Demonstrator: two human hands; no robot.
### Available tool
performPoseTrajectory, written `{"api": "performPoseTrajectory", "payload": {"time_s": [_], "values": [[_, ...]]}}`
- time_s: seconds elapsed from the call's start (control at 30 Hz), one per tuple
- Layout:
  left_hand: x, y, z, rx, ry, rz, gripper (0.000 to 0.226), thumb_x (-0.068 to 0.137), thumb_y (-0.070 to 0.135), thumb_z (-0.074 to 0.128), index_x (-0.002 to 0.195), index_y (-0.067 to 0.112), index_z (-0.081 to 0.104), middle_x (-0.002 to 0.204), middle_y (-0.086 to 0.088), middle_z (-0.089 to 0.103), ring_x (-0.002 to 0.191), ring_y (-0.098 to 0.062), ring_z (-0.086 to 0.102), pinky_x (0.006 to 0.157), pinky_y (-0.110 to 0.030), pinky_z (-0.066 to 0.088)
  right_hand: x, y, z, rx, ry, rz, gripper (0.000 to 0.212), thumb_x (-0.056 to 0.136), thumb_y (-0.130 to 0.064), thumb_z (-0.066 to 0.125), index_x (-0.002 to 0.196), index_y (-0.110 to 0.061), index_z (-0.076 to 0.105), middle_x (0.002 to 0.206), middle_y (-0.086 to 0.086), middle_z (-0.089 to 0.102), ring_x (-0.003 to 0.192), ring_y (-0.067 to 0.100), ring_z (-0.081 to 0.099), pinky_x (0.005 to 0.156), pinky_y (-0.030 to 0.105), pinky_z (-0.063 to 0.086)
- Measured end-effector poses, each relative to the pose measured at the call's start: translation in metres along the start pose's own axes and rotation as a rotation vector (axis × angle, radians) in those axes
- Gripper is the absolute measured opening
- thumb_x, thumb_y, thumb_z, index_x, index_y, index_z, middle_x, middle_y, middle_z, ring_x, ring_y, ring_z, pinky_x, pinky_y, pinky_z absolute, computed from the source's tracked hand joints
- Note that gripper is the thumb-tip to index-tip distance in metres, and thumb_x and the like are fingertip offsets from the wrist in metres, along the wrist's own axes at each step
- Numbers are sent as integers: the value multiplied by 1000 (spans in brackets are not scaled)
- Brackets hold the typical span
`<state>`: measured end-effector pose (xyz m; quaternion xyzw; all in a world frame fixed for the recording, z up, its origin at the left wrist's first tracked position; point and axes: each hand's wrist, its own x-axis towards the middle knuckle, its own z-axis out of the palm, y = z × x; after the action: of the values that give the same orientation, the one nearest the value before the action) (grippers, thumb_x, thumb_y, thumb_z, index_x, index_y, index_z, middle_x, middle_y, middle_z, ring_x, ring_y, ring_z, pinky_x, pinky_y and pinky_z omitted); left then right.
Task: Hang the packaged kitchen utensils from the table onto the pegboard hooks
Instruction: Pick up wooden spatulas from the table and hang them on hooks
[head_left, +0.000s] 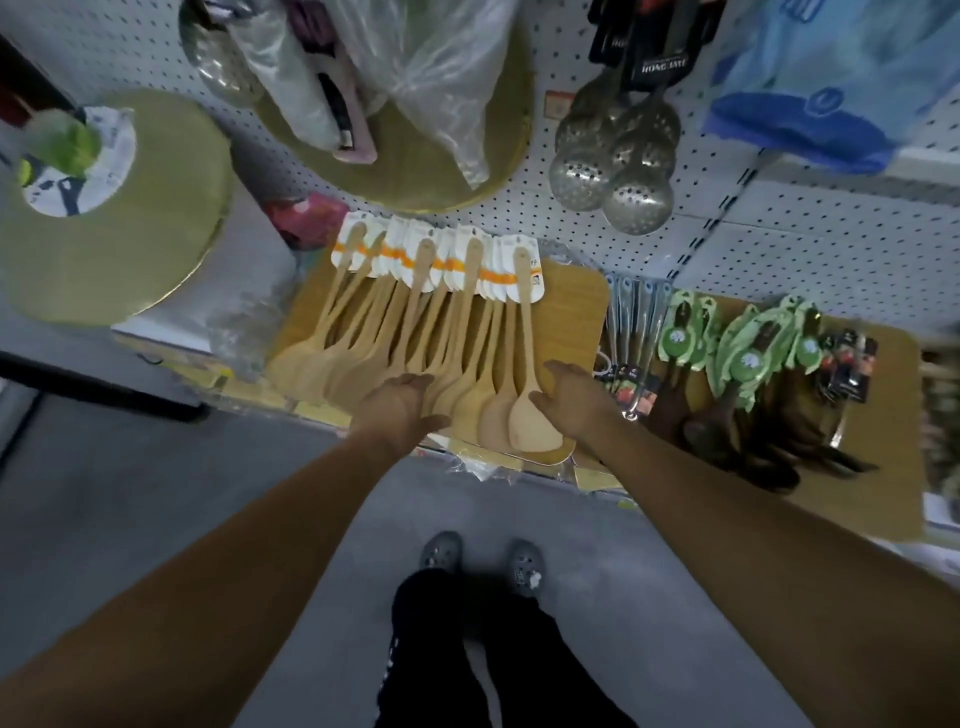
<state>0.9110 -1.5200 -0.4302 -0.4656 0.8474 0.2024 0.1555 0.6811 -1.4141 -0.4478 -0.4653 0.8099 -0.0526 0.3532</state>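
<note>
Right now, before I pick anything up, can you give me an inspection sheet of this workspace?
Surface: wooden board, partly covered by utensils.
Job's things: carded wooden spatulas lying in an overlapping row, none lifted; green-carded utensils lying to the right.
Clutter: two round boards, a clear plastic bag over one.
Grippers: left hand flat on the spatula blades; right hand, fingers straight, at the rightmost blade.
Cables: nothing seen.
Surroundings: pegboard with metal skimmers hanging; grey floor.
</note>
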Motion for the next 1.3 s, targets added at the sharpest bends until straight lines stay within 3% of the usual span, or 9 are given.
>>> {"api": "performPoseTrajectory", "payload": {"time_s": [0.4, 0.53, 0.63, 0.73, 0.77, 0.93, 1.07, 1.17, 1.3], "values": [[104, 6, 45, -167, -55, 102, 59, 90, 38, 66, 141, 16, 48, 140, -8, 52, 125, -25, 52, 100, -41, 48, 71, 20, 39, 94, 29, 161, 55, 98, -33, 59, 144, -9, 43, 141, 17, 52, 129, 35, 50, 102, 40, 45], [131, 7, 53, -306, -16, 77, 39, 87, 32, 67, 122, 16, 62, 123, -7, 64, 109, -24, 61, 91, -41, 53, 95, 16, 50, 155, 84, 187, 43, 97, -26, 59, 134, -5, 53, 134, 18, 59, 123, 35, 54, 96, 36, 47], [146, 26, 59, -473, -5, 61, 33, 86, 22, 71, 116, 9, 66, 107, -6, 67, 104, -22, 63, 91, -34, 51, 110, 13, 57, 215, 104, 215, 35, 96, -24, 58, 127, -8, 59, 125, 17, 65, 117, 35, 58, 81, 29, 42], [159, 46, 64, -581, -8, 46, 6, 85, 17, 71, 84, 14, 65, 86, -2, 66, 91, -22, 65, 73, -27, 47, 126, 9, 59, 282, 137, 249, 31, 96, -19, 57, 125, -11, 64, 121, 15, 68, 115, 34, 60, 78, 26, 40], [163, 50, 67, -582, -17, 35, 11, 85, 18, 71, 79, 18, 62, 84, -2, 67, 89, -22, 66, 70, -26, 46, 130, 9, 60, 318, 148, 265, 31, 96, -16, 57, 125, -12, 65, 122, 14, 68, 116, 33, 60, 77, 24, 39], [176, 62, 86, -565, -58, -51, 20, 86, 24, 69, 103, 12, 67, 103, -7, 70, 97, -23, 64, 79, -30, 49, 140, 10, 60, 465, 129, 347, 33, 93, -10, 63, 124, -16, 68, 117, 9, 72, 111, 26, 64, 81, 22, 45], [181, 69, 94, -593, -15, -127, 25, 85, 27, 66, 104, 13, 69, 100, -7, 71, 97, -25, 66, 85, -37, 56, 155, 16, 68, 620, 107, 394, 20, 81, -13, 76, 95, -28, 76, 98, 4, 75, 94, 26, 69, 83, 34, 56], [183, 71, 94, -625, -54, -170, 24, 85, 25, 68, 106, 14, 71, 102, -6, 72, 98, -23, 67, 85, -35, 56, 164, 27, 78, 740, 93, 433, 21, 77, -13, 80, 73, -28, 65, 91, 7, 73, 87, 28, 70, 85, 45, 60], [179, 72, 90, -677, -79, -223, 31, 86, 22, 70, 116, 11, 68, 119, -4, 68, 111, -19, 63, 80, -19, 44, 129, 14, 51, 940, 14, 559, 16, 88, 0, 71, 92, -13, 63, 79, 13, 67, 62, 25, 65, 63, 39, 62]]}}
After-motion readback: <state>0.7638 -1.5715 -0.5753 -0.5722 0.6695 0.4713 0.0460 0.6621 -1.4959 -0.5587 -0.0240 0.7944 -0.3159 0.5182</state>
